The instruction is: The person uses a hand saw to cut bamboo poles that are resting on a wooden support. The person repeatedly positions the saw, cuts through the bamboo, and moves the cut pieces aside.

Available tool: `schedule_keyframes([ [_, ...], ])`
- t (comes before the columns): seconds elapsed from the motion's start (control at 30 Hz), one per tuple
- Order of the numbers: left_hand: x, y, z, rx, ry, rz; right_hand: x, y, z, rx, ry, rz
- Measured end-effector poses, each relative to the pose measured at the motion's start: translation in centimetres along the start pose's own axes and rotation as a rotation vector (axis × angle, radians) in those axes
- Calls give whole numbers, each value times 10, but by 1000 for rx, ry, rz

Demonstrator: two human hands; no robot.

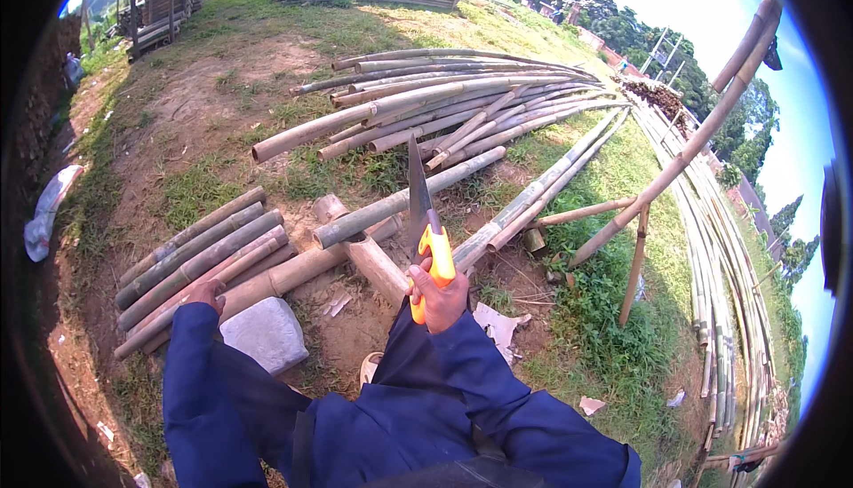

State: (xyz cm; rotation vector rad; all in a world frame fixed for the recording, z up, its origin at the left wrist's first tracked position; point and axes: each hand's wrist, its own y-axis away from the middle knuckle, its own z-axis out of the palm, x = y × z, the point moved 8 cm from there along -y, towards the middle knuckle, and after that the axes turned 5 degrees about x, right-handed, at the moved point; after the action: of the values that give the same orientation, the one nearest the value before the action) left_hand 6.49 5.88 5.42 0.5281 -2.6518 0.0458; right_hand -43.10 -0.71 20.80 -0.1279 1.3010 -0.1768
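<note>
My right hand (437, 296) grips the yellow-orange handle of a handsaw (418, 188), its blade pointing up and away from me. Beside the blade, a cut bamboo pole (409, 198) rests across a thick bamboo log (378, 268). On the left, my left hand (208, 295) is closed over a cut bamboo piece (233, 269) in a row of similar short lengths; its fingertips are partly hidden. A pale square block (264, 335) sits just right of that hand.
Long bamboo poles (462, 97) lie piled ahead, with more long poles (711, 284) along the right. A slanted pole (680, 164) stands propped at the right. A white sack (51, 213) lies at the far left. Green weeds (613, 346) grow on the right.
</note>
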Motion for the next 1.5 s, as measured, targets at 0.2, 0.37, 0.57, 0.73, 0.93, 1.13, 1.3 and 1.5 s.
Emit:
schedule_keyframes([
  [0.2, -7, 0, 12, 69, -28, 11, -31, 9, 15, 42, -4, -40],
  [0.37, -19, -21, 36, 24, 56, 47, -65, 7, 30, 27, 27, -90],
  [0.57, -57, -40, 48, 118, 43, 74, -85, -34, 48, -34, -11, -197],
  [0.73, -72, -34, 41, 128, 62, 31, -52, -85, 51, -44, 33, -193],
  [0.93, -76, -24, 58, -119, 60, -199, 11, -116, 14, 37, 165, -108],
  [1.13, -22, -64, 79, 3, 40, 23, 29, -129, -24, 116, 285, -70],
  [1.3, 22, -132, 127, 147, 401, 48, 35, -147, -27, 145, 358, -17],
  [1.5, 125, -168, 152, 205, 618, 18, 37, -146, -69, 290, 170, 25],
])
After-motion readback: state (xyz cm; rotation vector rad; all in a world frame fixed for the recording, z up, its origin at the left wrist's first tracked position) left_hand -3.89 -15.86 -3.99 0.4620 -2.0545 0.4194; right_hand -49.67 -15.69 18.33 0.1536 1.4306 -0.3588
